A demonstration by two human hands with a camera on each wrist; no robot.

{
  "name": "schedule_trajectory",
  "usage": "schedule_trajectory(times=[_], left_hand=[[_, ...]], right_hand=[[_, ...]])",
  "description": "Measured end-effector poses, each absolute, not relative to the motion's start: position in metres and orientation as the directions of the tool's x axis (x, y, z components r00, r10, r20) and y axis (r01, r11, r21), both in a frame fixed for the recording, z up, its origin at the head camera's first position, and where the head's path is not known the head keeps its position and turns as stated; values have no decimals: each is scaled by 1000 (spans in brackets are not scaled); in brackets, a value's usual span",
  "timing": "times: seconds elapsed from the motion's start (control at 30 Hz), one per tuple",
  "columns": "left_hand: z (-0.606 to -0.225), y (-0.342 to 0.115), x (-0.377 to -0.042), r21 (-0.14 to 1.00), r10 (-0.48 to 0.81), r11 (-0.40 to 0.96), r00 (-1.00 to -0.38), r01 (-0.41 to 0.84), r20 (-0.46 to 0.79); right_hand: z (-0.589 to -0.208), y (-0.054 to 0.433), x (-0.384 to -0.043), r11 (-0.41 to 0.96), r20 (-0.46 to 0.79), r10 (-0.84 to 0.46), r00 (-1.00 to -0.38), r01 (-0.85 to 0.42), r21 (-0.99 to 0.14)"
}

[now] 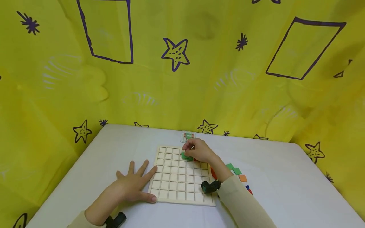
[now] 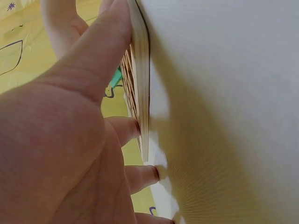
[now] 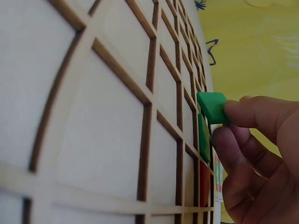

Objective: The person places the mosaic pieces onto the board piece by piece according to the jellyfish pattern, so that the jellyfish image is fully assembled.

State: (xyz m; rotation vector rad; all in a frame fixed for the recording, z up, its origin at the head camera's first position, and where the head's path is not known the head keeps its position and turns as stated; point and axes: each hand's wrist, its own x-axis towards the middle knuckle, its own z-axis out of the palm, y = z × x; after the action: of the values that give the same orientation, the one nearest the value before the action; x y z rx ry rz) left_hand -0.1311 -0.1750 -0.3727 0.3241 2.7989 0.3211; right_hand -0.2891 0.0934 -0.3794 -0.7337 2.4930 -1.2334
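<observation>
My right hand pinches a green square tile between thumb and fingers, low over the far part of the wooden grid board. In the right wrist view the tile tilts at the grid, beside another green tile lying in a cell. A red tile lies in the cell past that one. My left hand is spread at the board's near left corner. Its thumb and a fingertip touch the board's edge, while other fingers reach down to the table.
Beyond the board lies a small printed card. Loose tiles lie right of the board, among them a green tile, an orange tile and a red tile. A yellow patterned cloth hangs behind the white table.
</observation>
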Motion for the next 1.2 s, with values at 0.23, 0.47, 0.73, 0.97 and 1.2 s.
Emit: schedule_trajectory(times=[0.23,0.47,0.73,0.97,1.2], left_hand=[[-372,-171,-132,260,252,949,-927,180,-277],[-372,-170,-133,249,257,950,-924,188,-282],[-370,-172,-134,252,263,948,-925,195,-274],[-368,-177,-128,256,260,948,-926,191,-274],[-370,-174,-128,262,264,946,-923,192,-278]], right_hand=[[-381,90,-294,608,-12,-552,-834,-393,-689],[-383,89,-291,640,-28,-566,-824,-418,-645],[-375,93,-281,668,3,-550,-835,-443,-598],[-373,137,-271,580,17,-525,-851,-372,-725],[-370,203,-266,623,10,-403,-915,-282,-730]])
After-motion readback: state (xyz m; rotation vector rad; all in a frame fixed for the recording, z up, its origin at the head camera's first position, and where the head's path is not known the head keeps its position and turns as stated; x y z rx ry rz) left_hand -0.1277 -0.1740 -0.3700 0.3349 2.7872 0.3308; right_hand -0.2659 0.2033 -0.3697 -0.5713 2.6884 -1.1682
